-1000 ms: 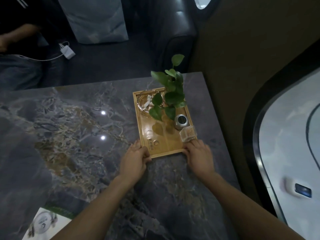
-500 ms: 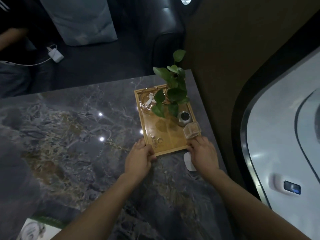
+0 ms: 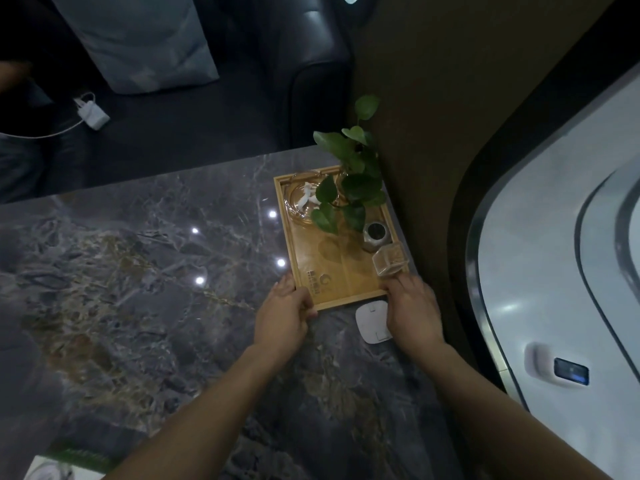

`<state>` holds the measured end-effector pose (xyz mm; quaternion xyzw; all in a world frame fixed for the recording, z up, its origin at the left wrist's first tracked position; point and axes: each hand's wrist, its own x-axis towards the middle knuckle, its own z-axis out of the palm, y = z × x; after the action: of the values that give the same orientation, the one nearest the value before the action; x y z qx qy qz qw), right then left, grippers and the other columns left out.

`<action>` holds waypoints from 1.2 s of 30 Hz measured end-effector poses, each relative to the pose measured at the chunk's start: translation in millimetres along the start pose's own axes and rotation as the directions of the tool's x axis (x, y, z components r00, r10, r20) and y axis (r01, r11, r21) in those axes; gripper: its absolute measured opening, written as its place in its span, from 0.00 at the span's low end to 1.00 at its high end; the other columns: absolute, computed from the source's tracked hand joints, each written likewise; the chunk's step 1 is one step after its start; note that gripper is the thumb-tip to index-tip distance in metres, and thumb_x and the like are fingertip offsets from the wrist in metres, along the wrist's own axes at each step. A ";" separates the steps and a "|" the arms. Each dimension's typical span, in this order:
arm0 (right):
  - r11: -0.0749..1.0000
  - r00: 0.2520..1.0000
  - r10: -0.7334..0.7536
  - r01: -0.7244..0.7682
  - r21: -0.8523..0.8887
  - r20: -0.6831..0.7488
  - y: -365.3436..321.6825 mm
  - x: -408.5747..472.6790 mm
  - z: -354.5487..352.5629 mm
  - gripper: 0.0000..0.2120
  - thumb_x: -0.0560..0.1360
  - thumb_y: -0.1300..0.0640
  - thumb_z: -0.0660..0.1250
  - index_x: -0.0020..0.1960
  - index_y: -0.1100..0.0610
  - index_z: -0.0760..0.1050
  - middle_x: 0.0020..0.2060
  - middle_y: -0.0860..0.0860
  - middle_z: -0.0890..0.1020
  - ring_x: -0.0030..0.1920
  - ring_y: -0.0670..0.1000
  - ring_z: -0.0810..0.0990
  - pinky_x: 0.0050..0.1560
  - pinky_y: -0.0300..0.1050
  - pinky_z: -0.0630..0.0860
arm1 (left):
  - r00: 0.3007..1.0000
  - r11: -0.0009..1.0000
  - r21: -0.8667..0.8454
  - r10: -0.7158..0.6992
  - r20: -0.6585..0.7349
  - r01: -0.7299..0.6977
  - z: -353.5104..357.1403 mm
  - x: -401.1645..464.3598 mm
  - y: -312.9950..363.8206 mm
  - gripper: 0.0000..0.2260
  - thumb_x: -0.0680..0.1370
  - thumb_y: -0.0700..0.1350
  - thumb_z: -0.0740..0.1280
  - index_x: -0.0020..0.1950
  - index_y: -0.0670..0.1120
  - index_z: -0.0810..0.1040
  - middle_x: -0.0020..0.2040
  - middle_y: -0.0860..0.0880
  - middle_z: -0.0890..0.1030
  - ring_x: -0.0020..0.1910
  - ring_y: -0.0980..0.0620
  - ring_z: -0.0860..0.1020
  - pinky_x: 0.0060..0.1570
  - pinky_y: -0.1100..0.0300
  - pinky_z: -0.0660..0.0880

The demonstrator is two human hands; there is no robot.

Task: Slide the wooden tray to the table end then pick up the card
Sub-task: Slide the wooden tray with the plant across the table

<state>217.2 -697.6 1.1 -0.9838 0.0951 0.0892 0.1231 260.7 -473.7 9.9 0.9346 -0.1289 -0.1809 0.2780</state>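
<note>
Both hands grip the wooden tray (image 3: 337, 268) near edge (left hand (image 3: 282, 317), right hand (image 3: 414, 311)); card (image 3: 373, 322) lies touching right hand, near the worktop (image 3: 138, 289) right edge.

Green leafy plant (image 3: 349, 178), glass dish (image 3: 304, 202), metal cup (image 3: 374, 234), clear box (image 3: 389, 262), white charger (image 3: 92, 114), grey cushion (image 3: 138, 39)
</note>
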 end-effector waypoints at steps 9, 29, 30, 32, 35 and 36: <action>0.998 0.999 0.048 -0.047 -0.028 0.011 13.7 -6.2 -1.3 0.17 0.73 0.63 0.60 0.62 0.55 0.73 0.59 0.54 0.77 0.62 0.55 0.71 0.68 0.49 0.67 | 1.000 1.000 0.018 0.008 0.011 -0.008 16.5 6.2 14.0 0.03 0.73 0.44 0.71 0.44 0.47 0.79 0.57 0.47 0.79 0.64 0.46 0.74 0.72 0.50 0.67; 0.996 0.996 0.080 -0.081 0.028 0.035 18.2 -10.8 -3.6 0.21 0.72 0.62 0.61 0.66 0.58 0.71 0.63 0.55 0.75 0.64 0.56 0.70 0.68 0.51 0.69 | 0.999 0.999 0.021 -0.039 0.028 0.039 24.9 11.4 22.9 0.04 0.73 0.44 0.72 0.45 0.46 0.79 0.59 0.45 0.79 0.67 0.45 0.73 0.69 0.48 0.69; 0.996 0.996 0.082 -0.084 0.036 0.039 17.8 -11.7 -3.8 0.22 0.72 0.62 0.61 0.66 0.58 0.71 0.64 0.56 0.74 0.65 0.56 0.70 0.69 0.52 0.68 | 0.999 0.999 0.021 -0.033 0.027 0.033 24.8 11.5 22.9 0.04 0.73 0.44 0.72 0.45 0.46 0.79 0.58 0.46 0.79 0.65 0.45 0.73 0.68 0.48 0.69; 0.995 0.995 0.086 -0.089 0.051 0.054 16.6 -15.2 -4.1 0.24 0.72 0.61 0.62 0.68 0.59 0.69 0.66 0.57 0.72 0.68 0.57 0.68 0.70 0.53 0.67 | 1.000 1.000 0.018 -0.008 0.027 0.008 24.9 10.6 22.2 0.05 0.74 0.45 0.71 0.45 0.46 0.78 0.57 0.46 0.77 0.65 0.45 0.73 0.66 0.48 0.70; 0.996 0.993 0.080 -0.083 0.031 0.087 13.6 -25.4 -3.9 0.26 0.73 0.60 0.62 0.71 0.59 0.64 0.70 0.58 0.68 0.71 0.57 0.64 0.73 0.55 0.64 | 0.998 0.998 0.015 0.057 0.004 -0.057 25.1 2.7 18.1 0.06 0.75 0.47 0.68 0.48 0.46 0.77 0.62 0.46 0.76 0.68 0.45 0.71 0.68 0.49 0.70; 0.996 0.992 0.081 -0.084 0.028 0.095 11.6 -29.1 -4.0 0.27 0.74 0.59 0.61 0.72 0.58 0.63 0.71 0.57 0.67 0.73 0.57 0.63 0.74 0.55 0.63 | 0.998 0.998 0.015 0.066 -0.003 -0.066 25.3 -1.9 15.3 0.07 0.75 0.48 0.68 0.51 0.47 0.77 0.64 0.46 0.75 0.69 0.44 0.70 0.70 0.49 0.68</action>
<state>187.2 -704.8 8.0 -0.9716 0.1310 0.1389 0.1396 246.5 -497.5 -0.7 0.9322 -0.1605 -0.1689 0.2770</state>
